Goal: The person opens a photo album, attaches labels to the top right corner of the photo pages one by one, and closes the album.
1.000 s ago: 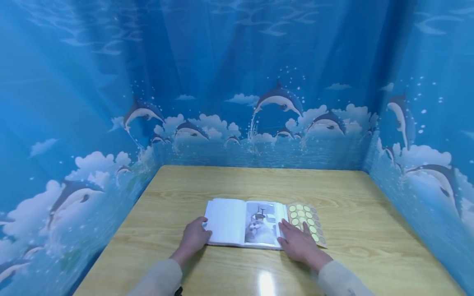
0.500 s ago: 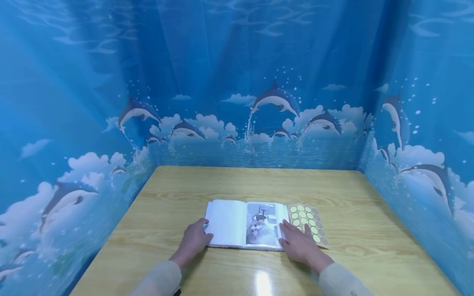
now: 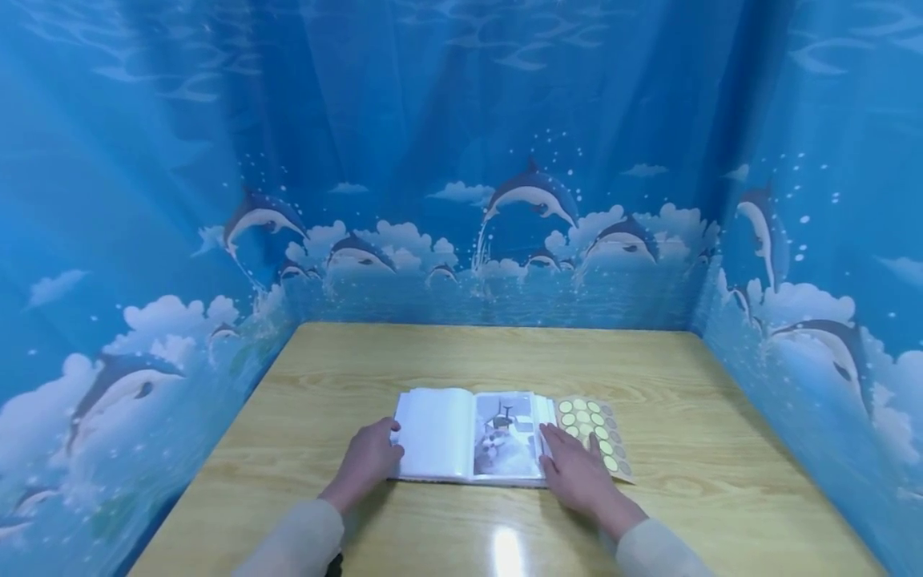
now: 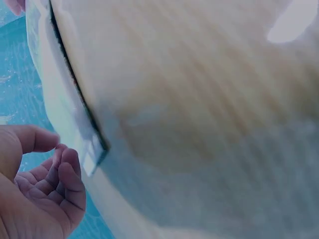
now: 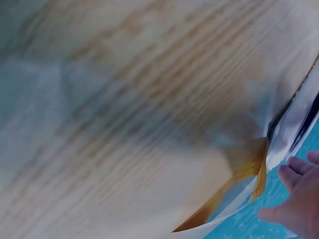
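Note:
In the head view a photo album (image 3: 435, 433) lies spread on the table, a blank white page on the left and a grey cat photo (image 3: 507, 437) on the right. My left hand (image 3: 366, 458) pinches the album's left edge, its thumb at the page border. In the left wrist view, that hand's curled fingers (image 4: 71, 184) overlap the album's near corner. Across the right margin lie the straight fingers of my right hand (image 3: 577, 473). Partly under that hand is a sheet of round yellow stickers (image 3: 587, 413); its bent brown edge (image 5: 207, 209) shows in the right wrist view.
The wood-grain table (image 3: 346, 361) reaches back to a blue curtain (image 3: 404, 144) printed with dolphins, which also closes off both sides. A bright light reflection (image 3: 508, 553) shows on the near tabletop.
The head view has shifted slightly, so everything sits a little farther left. My left hand has edged outward along the album's left border; the right hand keeps its place.

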The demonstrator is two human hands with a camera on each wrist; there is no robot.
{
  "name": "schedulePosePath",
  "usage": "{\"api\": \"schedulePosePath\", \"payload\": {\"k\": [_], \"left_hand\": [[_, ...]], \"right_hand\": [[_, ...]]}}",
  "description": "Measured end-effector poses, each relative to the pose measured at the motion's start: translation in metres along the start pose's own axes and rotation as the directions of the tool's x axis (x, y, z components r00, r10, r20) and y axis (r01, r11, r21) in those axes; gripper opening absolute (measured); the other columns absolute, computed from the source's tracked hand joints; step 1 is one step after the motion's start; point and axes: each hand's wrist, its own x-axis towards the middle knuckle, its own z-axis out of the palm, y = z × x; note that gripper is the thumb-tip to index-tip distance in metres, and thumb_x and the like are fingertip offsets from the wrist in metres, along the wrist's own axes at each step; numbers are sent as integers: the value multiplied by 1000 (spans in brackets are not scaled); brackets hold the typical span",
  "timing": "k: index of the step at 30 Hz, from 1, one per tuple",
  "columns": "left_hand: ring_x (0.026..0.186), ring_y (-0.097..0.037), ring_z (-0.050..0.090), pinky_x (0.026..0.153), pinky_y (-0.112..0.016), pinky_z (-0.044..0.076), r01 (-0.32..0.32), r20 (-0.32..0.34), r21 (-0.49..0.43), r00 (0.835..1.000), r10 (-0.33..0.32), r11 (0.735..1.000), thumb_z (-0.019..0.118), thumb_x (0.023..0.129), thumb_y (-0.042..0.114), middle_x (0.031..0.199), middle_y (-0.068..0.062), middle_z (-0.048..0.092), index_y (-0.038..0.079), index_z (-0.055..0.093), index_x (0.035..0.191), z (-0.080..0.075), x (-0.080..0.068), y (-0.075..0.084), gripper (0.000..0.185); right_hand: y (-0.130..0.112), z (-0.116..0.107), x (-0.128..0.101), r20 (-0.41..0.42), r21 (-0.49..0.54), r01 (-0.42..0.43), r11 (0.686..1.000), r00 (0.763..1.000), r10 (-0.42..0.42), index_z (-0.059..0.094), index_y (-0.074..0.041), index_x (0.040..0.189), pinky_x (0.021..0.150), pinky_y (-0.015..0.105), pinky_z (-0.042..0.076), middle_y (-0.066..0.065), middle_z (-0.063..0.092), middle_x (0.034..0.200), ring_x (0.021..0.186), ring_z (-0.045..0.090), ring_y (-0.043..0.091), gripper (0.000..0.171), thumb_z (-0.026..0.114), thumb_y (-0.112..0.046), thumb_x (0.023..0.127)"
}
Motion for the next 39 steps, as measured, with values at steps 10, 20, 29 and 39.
{"api": "schedulePosePath", "payload": {"k": [10,20,29,39], "left_hand": [[74,-22,61,69,-41,53,-137,-53,-43,989,135,990,66,89,16,82,-7,65,-4,63,118,10,20,46,35],[111,-34,62,95,-50,50,-103,17,-186,994,108,977,62,97,32,121,-19,65,0,58,132,47,28,111,48],[118,-36,58,101,-49,46,-247,31,-169,966,255,954,61,98,32,126,-20,63,-2,58,131,83,22,161,48],[107,-34,62,94,-51,48,-321,20,-12,947,321,947,63,94,42,116,-16,68,2,63,126,125,10,201,51]], "right_hand": [[39,-27,-4,-87,133,-106,985,989,118,36,5,149,110,73,6,25,35,153,140,31,46,52,43,-22,105],[90,-46,-19,19,265,-335,904,939,342,24,10,150,111,69,18,36,28,150,137,24,56,64,38,-34,106],[102,-50,-23,39,360,-401,843,909,416,20,11,151,113,64,17,36,22,152,139,20,55,70,32,-42,107],[100,-45,-25,58,427,-400,811,907,417,22,8,152,113,64,16,33,23,154,140,19,54,67,37,-38,106]]}}
